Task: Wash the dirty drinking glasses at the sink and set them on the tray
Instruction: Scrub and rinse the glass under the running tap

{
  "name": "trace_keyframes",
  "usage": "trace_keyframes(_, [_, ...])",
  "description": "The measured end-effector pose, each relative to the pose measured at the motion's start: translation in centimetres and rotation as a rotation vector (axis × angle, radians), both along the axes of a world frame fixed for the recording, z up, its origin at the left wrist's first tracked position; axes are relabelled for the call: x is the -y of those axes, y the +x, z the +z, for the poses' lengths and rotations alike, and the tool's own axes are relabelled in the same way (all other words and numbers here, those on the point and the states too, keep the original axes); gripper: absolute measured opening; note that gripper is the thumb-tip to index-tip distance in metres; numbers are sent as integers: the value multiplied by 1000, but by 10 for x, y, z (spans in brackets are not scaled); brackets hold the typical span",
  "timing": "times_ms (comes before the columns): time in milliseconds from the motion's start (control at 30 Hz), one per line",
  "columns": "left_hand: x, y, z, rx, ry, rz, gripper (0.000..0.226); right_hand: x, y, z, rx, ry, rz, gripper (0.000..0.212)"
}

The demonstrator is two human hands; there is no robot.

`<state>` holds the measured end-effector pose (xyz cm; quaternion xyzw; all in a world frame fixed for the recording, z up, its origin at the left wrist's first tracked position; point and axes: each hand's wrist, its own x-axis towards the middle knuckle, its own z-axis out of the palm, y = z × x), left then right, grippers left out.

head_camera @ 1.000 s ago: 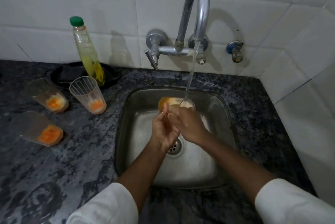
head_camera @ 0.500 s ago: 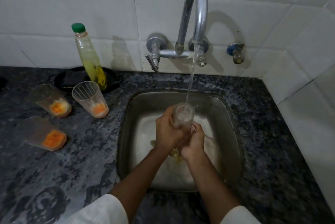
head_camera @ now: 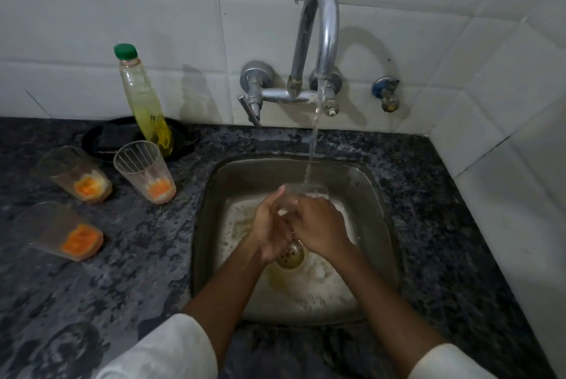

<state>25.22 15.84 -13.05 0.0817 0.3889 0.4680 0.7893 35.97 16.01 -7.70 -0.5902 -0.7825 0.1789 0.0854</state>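
You're gripping the glass [head_camera: 301, 194] in both hands, left hand [head_camera: 271, 231] and right hand [head_camera: 321, 230], under the tap stream [head_camera: 312, 148] over the sink [head_camera: 379, 194]; wet fingers risk it slipping.

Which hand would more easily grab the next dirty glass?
Probably the left hand: the three orange-stained clear glasses stand on the dark counter on its side. The right hand would have to cross over.
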Motion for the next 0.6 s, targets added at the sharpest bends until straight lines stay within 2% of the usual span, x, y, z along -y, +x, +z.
trace_keyframes(100, [1,8,-6,159,51,164,43,-9,-8,3,-546,-197,-158,22])
trace_keyframes(133, [-3,8,-5,162,51,190,40,-8,-6,4,-556,-209,-83,24])
trace_keyframes(167, [-7,5,-2,131,35,180,40,-7,0,6,-376,-147,72,26])
trace_keyframes(233, [-13,-3,3,-66,-34,58,40,-6,15,8,166,-35,356,29])
trace_keyframes(267, [-12,-6,4,-161,-51,-5,39,-7,22,5,296,0,395,29])
trace_keyframes(300, [-9,-7,6,-189,-41,-47,39,-7,21,6,315,5,375,28])
trace_keyframes(333, [-6,-7,7,-157,-9,-50,40,-7,16,4,199,0,316,28])
trace_keyframes(400, [-2,-4,3,44,38,64,41,-10,1,0,-315,-12,131,24])
trace_keyframes(433, [-2,-2,3,145,43,131,40,-12,-3,1,-433,-41,80,22])
trace_keyframes(467, [-6,-4,2,175,46,156,39,-15,-1,1,-368,-11,153,19])
trace_keyframes(500, [-11,-6,3,123,47,135,39,-14,1,4,-151,15,274,20])
trace_keyframes(533, [-15,-9,4,-3,26,79,40,-13,6,2,118,53,374,25])
trace_keyframes(567, [-16,-11,4,-151,-1,10,42,-16,15,-2,273,92,427,29])
trace_keyframes(600, [-16,-11,2,-206,-10,-34,45,-19,18,-3,338,108,427,30])
